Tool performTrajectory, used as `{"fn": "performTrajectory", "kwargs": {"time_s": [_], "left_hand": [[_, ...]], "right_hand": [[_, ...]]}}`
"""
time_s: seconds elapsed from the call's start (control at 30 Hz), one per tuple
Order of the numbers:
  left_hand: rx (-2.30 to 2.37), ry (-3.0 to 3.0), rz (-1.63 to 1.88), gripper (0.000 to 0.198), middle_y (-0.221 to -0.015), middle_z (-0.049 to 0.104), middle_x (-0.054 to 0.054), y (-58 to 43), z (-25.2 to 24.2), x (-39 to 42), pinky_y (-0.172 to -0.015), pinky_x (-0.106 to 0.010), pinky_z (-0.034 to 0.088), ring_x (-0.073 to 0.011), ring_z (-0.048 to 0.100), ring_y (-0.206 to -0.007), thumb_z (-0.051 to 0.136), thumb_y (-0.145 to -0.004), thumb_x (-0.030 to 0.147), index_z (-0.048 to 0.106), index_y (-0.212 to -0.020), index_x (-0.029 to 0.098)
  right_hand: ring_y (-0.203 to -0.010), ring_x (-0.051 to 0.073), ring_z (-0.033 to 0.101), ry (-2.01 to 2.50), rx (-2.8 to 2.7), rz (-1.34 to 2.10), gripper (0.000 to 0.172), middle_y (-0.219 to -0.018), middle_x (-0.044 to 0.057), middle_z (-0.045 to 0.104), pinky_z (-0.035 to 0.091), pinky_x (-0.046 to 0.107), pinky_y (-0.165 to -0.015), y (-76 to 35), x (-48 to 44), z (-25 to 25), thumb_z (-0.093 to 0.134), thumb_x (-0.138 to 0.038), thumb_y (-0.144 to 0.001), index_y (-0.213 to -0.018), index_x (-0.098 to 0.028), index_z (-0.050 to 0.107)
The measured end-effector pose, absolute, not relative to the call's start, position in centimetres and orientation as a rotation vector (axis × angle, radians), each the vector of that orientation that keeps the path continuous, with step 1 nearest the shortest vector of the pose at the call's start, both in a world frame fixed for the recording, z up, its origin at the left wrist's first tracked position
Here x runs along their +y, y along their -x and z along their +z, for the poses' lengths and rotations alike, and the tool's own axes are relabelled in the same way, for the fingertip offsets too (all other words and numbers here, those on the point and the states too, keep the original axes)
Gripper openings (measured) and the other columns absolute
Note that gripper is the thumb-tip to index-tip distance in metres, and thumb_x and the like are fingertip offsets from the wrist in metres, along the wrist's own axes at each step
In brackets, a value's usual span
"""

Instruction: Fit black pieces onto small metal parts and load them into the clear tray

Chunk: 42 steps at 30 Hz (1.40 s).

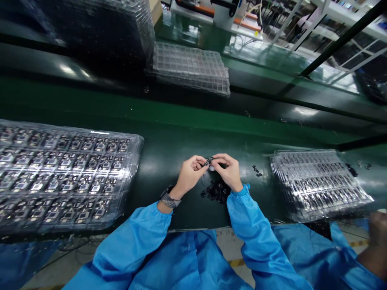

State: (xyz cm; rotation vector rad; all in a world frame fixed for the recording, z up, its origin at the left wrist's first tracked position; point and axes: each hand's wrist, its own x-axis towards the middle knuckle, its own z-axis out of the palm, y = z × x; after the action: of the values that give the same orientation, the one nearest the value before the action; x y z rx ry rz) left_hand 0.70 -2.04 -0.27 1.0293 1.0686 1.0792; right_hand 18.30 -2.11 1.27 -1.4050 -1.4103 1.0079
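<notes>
Pinching a small dark circuit module [208,161] between the fingertips, the left hand [190,174] and right hand [228,171] come together at the centre of the head view, above a dark green tabletop [165,169]. Both hands are clamped on the module, and their fingers nearly meet around it. A heap of small black parts [216,191] lies on the tabletop just below the hands. A dark watch band [169,199] circles the left wrist, and blue smock sleeves [256,237] cover both forearms.

To the left of the hands, a clear plastic tray [66,177] holds rows of modules in 1 grid of pockets. To the right, a stack of clear trays [317,185] also carries dark parts, and a few loose black pieces [256,170] sit between it and the right hand. Farther right, at the lower edge, is another person's hand [377,229].

Ahead of the hands, beyond the belt edge, lies a stack of clear pocketed trays [190,68]. A taller stack [121,24] stands to its left. Factory equipment [217,16] is visible at the far top.
</notes>
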Motion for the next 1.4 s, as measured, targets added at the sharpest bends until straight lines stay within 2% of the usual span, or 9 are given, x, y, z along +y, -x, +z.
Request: {"fn": "performTrajectory", "kwargs": {"time_s": [0.27,0.43,0.6,0.77,0.9,0.97,1.1,1.2,1.4], "left_hand": [[1.106,-1.112,1.073,0.021,-0.076,0.066,-0.001,-0.7,-0.2,-2.2,-0.06,-0.024,0.045,-0.012,0.056,-0.064,0.079,-0.076,0.03,0.069,-0.09,0.017],[1.05,-1.095,1.042,0.026,-0.078,0.067,-0.002,-0.7,-0.1,-2.2,-0.063,-0.025,0.047,-0.0138,0.059,-0.068,0.082,-0.076,0.035,0.069,-0.091,0.017],[1.044,-1.113,1.032,0.028,-0.077,0.068,-0.003,-0.7,-0.1,-2.3,-0.062,-0.025,0.046,-0.0142,0.06,-0.068,0.081,-0.078,0.038,0.069,-0.092,0.017],[1.222,-1.368,1.114,0.038,-0.091,0.067,-0.002,-0.9,-0.2,-2.8,-0.064,-0.025,0.046,-0.0117,0.052,-0.063,0.082,-0.077,0.031,0.066,-0.109,0.021],[1.316,-1.651,1.124,0.017,-0.087,0.064,-0.001,-1.0,-0.4,-3.2,-0.069,-0.027,0.043,-0.0132,0.049,-0.064,0.075,-0.085,0.026,0.071,-0.101,0.023],[1.32,-1.678,1.14,0.012,-0.082,0.063,-0.001,-1.0,-0.5,-3.3,-0.068,-0.028,0.042,-0.0134,0.048,-0.063,0.071,-0.09,0.026,0.072,-0.1,0.023],[1.296,-1.57,1.201,0.019,-0.08,0.067,0.0,-1.1,-0.4,-3.2,-0.065,-0.027,0.043,-0.012,0.05,-0.06,0.074,-0.088,0.03,0.073,-0.105,0.022],[1.254,-1.38,1.252,0.027,-0.078,0.067,0.0,-1.2,0.0,-3.1,-0.062,-0.026,0.043,-0.0112,0.052,-0.06,0.081,-0.082,0.034,0.073,-0.104,0.02],[0.843,-0.62,1.097,0.049,-0.074,0.062,0.0,-0.4,1.1,-1.8,-0.048,-0.023,0.037,-0.0079,0.049,-0.051,0.08,-0.079,0.058,0.068,-0.102,0.016]], "right_hand": [[-0.076,0.022,0.075,1.386,-1.412,1.013,0.029,-0.085,0.006,0.081,0.059,0.035,-0.077,-18.3,-2.2,1.3,0.077,-0.044,-0.086,-0.102,-0.021,0.071],[-0.07,0.02,0.073,1.35,-1.313,1.175,0.038,-0.08,0.004,0.078,0.058,0.033,-0.072,-18.4,-1.9,0.9,0.082,-0.05,-0.081,-0.102,-0.02,0.07],[-0.064,0.016,0.067,1.341,-1.296,1.355,0.038,-0.069,0.002,0.073,0.055,0.029,-0.064,-18.6,-1.6,1.0,0.081,-0.056,-0.08,-0.082,-0.019,0.071],[-0.058,0.014,0.06,1.374,-1.218,1.286,0.041,-0.066,0.0,0.069,0.052,0.027,-0.058,-18.3,-1.6,1.1,0.083,-0.058,-0.076,-0.075,-0.019,0.07],[-0.059,0.014,0.06,1.351,-1.186,1.291,0.041,-0.067,0.0,0.069,0.054,0.028,-0.059,-17.8,-1.7,0.9,0.084,-0.059,-0.073,-0.074,-0.02,0.07],[-0.06,0.015,0.061,1.317,-1.182,1.318,0.04,-0.069,0.0,0.07,0.055,0.028,-0.061,-17.6,-1.8,0.8,0.082,-0.058,-0.077,-0.076,-0.02,0.071],[-0.067,0.017,0.066,1.238,-1.146,1.39,0.044,-0.077,0.003,0.074,0.056,0.029,-0.062,-17.4,-1.8,0.8,0.069,-0.064,-0.088,-0.085,-0.02,0.074],[-0.068,0.018,0.068,1.238,-1.122,1.402,0.051,-0.079,0.005,0.076,0.056,0.028,-0.061,-17.5,-1.7,0.8,0.065,-0.069,-0.09,-0.089,-0.019,0.075],[-0.066,0.017,0.072,1.202,-1.251,1.65,0.057,-0.08,0.007,0.079,0.055,0.026,-0.059,-17.7,-1.8,1.5,0.061,-0.072,-0.091,-0.09,-0.017,0.075]]}}
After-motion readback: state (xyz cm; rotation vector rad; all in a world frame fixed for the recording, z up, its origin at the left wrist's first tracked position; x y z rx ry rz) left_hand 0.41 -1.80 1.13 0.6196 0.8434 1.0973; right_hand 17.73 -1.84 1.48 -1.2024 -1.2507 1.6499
